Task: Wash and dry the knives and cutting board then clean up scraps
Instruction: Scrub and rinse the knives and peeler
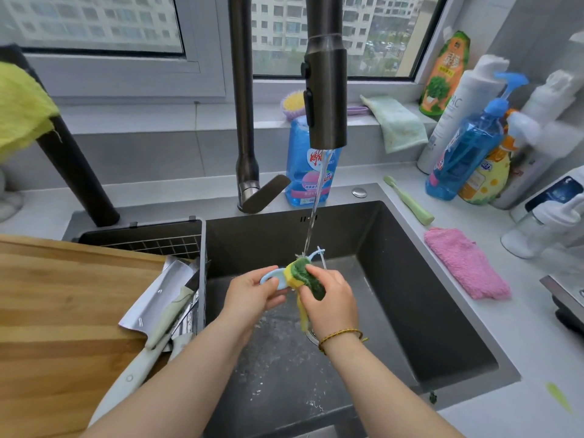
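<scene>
A pink cloth (467, 263) lies on the counter (521, 343); a pale green brush (409, 200) lies just behind it; a blue pump bottle (467, 156) stands further back; a yellow cloth (22, 105) hangs far left.

Over the dark sink (395, 295), the left hand (252, 292) grips the handle of a light blue peeler (271, 275). The right hand (331, 306) presses a yellow-and-green sponge (303, 275) round the peeler's head. A thin water stream (313, 216) falls from the faucet (325, 99) at twelve o'clock onto the sponge. At nine o'clock of the hands, knives (167, 289) lie with their blades in a wire basket (158, 245), handles toward the viewer, beside the wooden cutting board (63, 311). At three o'clock a pink cloth (467, 263) lies on the desk (521, 327). A beaded bracelet (341, 335) circles the right wrist.
</scene>
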`<state>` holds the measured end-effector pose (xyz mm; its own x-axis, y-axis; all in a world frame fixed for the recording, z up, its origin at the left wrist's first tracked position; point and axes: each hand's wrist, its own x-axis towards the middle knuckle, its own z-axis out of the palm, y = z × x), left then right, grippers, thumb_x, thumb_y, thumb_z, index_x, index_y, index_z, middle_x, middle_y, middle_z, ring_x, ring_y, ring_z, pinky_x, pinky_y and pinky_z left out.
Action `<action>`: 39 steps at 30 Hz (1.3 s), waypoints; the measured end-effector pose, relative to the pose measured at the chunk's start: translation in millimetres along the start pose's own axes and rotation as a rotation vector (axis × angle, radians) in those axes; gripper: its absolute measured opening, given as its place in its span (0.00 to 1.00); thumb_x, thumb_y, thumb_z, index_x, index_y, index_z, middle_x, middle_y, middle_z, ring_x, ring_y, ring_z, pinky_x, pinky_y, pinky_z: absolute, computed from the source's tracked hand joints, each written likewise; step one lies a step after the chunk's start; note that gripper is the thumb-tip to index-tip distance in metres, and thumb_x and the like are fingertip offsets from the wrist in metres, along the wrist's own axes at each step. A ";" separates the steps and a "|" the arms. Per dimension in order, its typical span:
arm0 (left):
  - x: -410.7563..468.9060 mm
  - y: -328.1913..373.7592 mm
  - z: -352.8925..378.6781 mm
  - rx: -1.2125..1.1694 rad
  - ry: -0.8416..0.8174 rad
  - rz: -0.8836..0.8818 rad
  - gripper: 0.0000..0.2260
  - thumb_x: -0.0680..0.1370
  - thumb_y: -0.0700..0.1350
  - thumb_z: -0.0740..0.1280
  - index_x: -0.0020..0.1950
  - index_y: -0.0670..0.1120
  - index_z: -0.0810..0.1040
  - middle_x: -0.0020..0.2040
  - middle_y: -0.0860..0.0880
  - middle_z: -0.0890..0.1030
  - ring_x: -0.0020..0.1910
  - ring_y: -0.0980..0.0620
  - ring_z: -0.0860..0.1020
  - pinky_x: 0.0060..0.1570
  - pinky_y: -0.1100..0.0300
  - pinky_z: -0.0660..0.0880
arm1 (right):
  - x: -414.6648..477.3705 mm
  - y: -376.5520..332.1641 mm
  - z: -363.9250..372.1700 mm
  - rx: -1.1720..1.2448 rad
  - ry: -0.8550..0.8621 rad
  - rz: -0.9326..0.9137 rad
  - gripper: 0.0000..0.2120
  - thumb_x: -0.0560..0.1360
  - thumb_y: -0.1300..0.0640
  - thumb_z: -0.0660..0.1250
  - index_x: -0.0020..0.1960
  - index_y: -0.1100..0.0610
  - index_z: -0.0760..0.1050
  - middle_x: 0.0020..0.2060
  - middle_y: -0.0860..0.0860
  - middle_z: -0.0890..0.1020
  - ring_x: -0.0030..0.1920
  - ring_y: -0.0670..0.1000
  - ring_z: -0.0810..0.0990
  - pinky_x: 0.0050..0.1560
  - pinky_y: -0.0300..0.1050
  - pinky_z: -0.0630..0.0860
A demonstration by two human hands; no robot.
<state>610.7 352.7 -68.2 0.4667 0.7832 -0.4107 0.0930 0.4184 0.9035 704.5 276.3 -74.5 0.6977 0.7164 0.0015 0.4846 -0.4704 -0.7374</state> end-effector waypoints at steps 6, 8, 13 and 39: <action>-1.2 -2.0 7.3 -0.092 0.048 0.001 0.12 0.79 0.33 0.59 0.60 0.37 0.76 0.47 0.43 0.80 0.38 0.55 0.81 0.34 0.71 0.78 | 1.8 -13.8 2.1 -0.181 -0.011 -0.037 0.17 0.75 0.54 0.62 0.63 0.49 0.73 0.58 0.49 0.75 0.60 0.51 0.71 0.60 0.42 0.66; -1.7 -2.3 5.9 -0.104 0.046 0.003 0.11 0.78 0.33 0.60 0.58 0.37 0.77 0.43 0.45 0.81 0.36 0.56 0.81 0.32 0.71 0.77 | -0.8 -13.2 4.5 -0.244 -0.067 -0.127 0.16 0.75 0.54 0.61 0.62 0.50 0.74 0.57 0.49 0.76 0.59 0.51 0.72 0.59 0.42 0.66; -5.8 -4.0 9.5 -0.101 0.065 0.010 0.13 0.79 0.34 0.59 0.63 0.37 0.74 0.48 0.45 0.78 0.41 0.55 0.77 0.36 0.71 0.77 | 12.9 -0.6 -7.5 -0.260 0.003 0.005 0.15 0.75 0.54 0.61 0.62 0.51 0.74 0.58 0.50 0.76 0.60 0.52 0.71 0.59 0.43 0.67; -14.4 0.7 7.8 -0.141 -0.016 0.027 0.14 0.76 0.33 0.63 0.62 0.38 0.74 0.45 0.50 0.80 0.43 0.56 0.79 0.38 0.71 0.78 | 5.1 -2.1 0.2 -0.022 0.028 -0.040 0.14 0.73 0.59 0.64 0.58 0.54 0.77 0.55 0.51 0.77 0.56 0.52 0.75 0.55 0.43 0.71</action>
<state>610.9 338.1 -60.7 0.4811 0.7884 -0.3833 -0.0435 0.4582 0.8878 706.9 281.1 -73.1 0.6920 0.7202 0.0493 0.5233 -0.4534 -0.7215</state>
